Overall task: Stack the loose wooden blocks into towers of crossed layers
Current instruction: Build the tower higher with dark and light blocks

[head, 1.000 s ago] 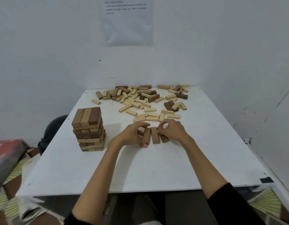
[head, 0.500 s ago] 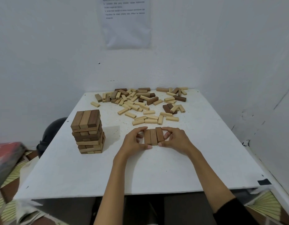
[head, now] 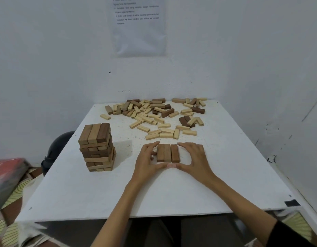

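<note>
two thumbs meet at the near ends of three brown blocks (head: 168,153) on the desk (head: 172,189); left hand (head: 148,163) fingers (head: 152,146) curl round the row, right hand (head: 195,158) fingers (head: 188,145) arch loose beside it. likely squaring a base layer; next needs three from the loose pile (head: 154,113), laid crosswise.

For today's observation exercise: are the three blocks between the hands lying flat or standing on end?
Lying flat: the three blocks rest side by side, long faces on the table.
</note>
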Demonstrator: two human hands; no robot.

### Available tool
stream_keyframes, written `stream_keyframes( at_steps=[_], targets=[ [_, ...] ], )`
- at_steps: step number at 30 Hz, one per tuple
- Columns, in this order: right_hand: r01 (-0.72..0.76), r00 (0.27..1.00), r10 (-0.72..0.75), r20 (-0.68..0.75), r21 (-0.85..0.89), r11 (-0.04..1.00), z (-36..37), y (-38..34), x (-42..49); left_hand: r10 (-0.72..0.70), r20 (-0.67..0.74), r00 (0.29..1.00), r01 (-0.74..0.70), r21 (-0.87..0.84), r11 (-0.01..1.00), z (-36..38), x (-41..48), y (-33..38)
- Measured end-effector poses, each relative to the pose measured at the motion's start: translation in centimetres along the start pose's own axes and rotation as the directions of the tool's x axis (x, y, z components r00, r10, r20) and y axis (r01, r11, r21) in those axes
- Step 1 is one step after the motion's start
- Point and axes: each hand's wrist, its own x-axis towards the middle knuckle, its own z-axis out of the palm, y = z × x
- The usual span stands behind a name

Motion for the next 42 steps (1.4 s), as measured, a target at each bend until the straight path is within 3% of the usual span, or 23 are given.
stream_keyframes(
  at_steps=[5,8,15,20,24,29,34,36,38,39,40,42],
  targets=[
    [-0.05,0.991,0.05,0.126,0.0,0.999,-0.4,-0.2,0.0,-0.057,0.005,0.998,0.054,0.22,0.974,2.0,-0.2,1.2],
    [-0.049,0.993,0.04,0.11,0.073,0.996,-0.5,0.1,-0.1,-0.066,-0.067,0.996,0.084,0.34,0.937,3.2,-0.4,1.8],
    [-0.02,0.995,0.009,0.102,0.108,0.994,-0.5,0.2,-0.1,-0.101,-0.141,0.985,0.148,0.378,0.914,3.7,0.1,1.9],
    [-0.093,0.995,0.086,0.042,0.187,0.978,-0.4,0.1,0.0,-0.137,-0.142,0.98,0.184,0.404,0.896,4.0,0.3,2.7],
    [-0.141,0.988,0.117,0.102,0.274,0.951,-0.9,0.2,-0.1,-0.152,-0.108,0.983,0.183,0.404,0.896,3.5,1.0,2.5],
    [-0.155,0.953,0.068,0.297,0.278,0.948,-2.9,0.1,0.1,-0.148,0.188,0.971,0.094,0.273,0.957,0.2,1.8,1.5],
    [-0.175,0.907,0.078,0.414,0.202,0.963,-3.7,-0.3,1.1,-0.08,0.484,0.872,-0.04,0.232,0.972,-2.8,2.9,1.1],
    [-0.216,0.908,0.093,0.41,0.266,0.94,-3.5,-1.1,1.1,-0.05,0.533,0.844,-0.045,0.165,0.985,-3.2,2.7,1.0],
    [-0.299,0.916,0.135,0.378,0.419,0.857,-2.9,-2.1,0.9,-0.028,0.465,0.885,0.018,0.026,1.0,-3.0,2.1,1.1],
    [-0.342,0.916,0.166,0.364,0.497,0.797,-2.4,-2.5,0.9,-0.034,0.362,0.931,0.063,-0.069,0.996,-2.5,1.6,1.4],
    [-0.371,0.917,0.196,0.347,0.562,0.74,-1.8,-2.9,1.1,-0.076,0.234,0.969,0.12,-0.177,0.977,-1.8,1.2,1.7],
    [-0.403,0.915,0.264,0.306,0.66,0.634,-0.6,-3.3,1.5,-0.247,0.056,0.967,0.247,-0.428,0.87,-0.2,0.6,2.4]
  ],
)
